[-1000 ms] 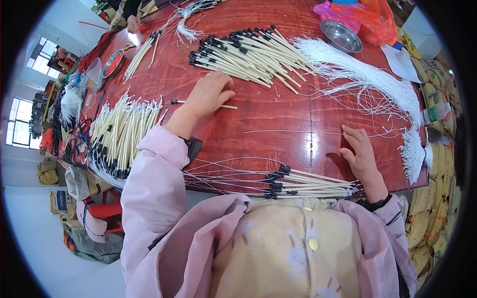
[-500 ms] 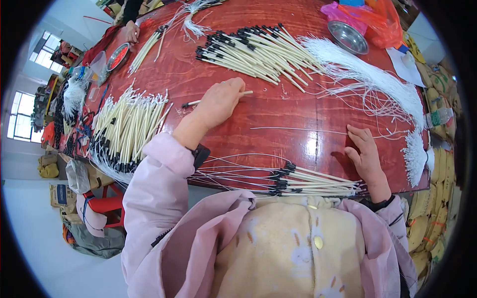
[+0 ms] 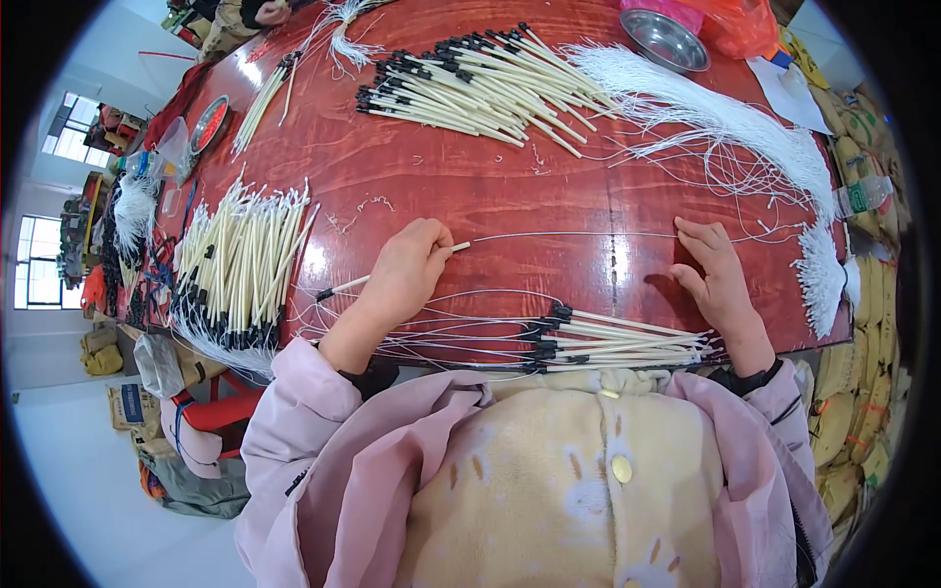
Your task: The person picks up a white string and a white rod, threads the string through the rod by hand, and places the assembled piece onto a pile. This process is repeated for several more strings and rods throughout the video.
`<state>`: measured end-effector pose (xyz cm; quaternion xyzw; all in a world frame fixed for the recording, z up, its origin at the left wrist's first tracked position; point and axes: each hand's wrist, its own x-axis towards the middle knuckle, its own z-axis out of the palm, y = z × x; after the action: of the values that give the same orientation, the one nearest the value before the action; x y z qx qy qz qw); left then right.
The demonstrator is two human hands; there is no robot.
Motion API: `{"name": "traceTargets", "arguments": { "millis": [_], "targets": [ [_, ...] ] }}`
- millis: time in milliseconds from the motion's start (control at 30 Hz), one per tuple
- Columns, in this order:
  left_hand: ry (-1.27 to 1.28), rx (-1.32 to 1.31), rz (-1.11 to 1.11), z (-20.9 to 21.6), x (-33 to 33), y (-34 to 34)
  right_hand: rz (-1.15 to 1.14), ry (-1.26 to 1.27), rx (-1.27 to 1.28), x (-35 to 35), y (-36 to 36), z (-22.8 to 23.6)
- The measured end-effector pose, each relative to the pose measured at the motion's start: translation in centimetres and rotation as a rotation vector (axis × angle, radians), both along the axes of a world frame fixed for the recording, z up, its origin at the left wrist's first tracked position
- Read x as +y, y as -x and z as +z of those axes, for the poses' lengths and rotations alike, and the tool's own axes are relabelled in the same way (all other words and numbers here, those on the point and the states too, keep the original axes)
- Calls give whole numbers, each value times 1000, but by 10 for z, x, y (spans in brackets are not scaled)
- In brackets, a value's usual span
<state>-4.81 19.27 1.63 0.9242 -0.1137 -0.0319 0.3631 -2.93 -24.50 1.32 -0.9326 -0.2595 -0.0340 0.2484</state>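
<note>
Head view: the left hand [image 3: 407,265] is closed around a slender stick [image 3: 343,287], its fingers hiding the middle, so that a black-capped end juts out leftward and a bare end rightward. Just off that bare end lies the tip of a thin white cord [image 3: 578,234]; whether the two touch is unclear. Well to the right of the stick, the right hand [image 3: 714,274] is spread, thumb parted from the fingers, with fingertips on the cord; how firmly they press cannot be told. Left of the stick stands a dense bundle of capped sticks [image 3: 245,250], and beyond it, farther left, a bowl of small red pieces [image 3: 209,125]. Straight beyond the stick lies a broad pile of capped sticks [image 3: 480,83]. Nearer the body and right of the stick is a row of corded sticks [image 3: 627,343], whose loose strands stretch left, crowding the stick's near side. Far right and beyond it are a metal bowl [image 3: 667,41], an orange plastic bag [image 3: 730,24] and a long hank of white cords [image 3: 716,137]. All the sticks are pale, straight and smooth, with dark blocky caps; beneath them the red table [image 3: 559,196] is glossy and wood-grained; rightward, the metal bowl is shiny and round, the bag thin and crumpled, the hank fine and stringy.
</note>
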Motion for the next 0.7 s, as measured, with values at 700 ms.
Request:
{"name": "traceTargets", "arguments": {
  "millis": [700],
  "targets": [
    [-99,-34,-4,-2,-10,-9,-2,51,-31,2,1,0]
  ]
}}
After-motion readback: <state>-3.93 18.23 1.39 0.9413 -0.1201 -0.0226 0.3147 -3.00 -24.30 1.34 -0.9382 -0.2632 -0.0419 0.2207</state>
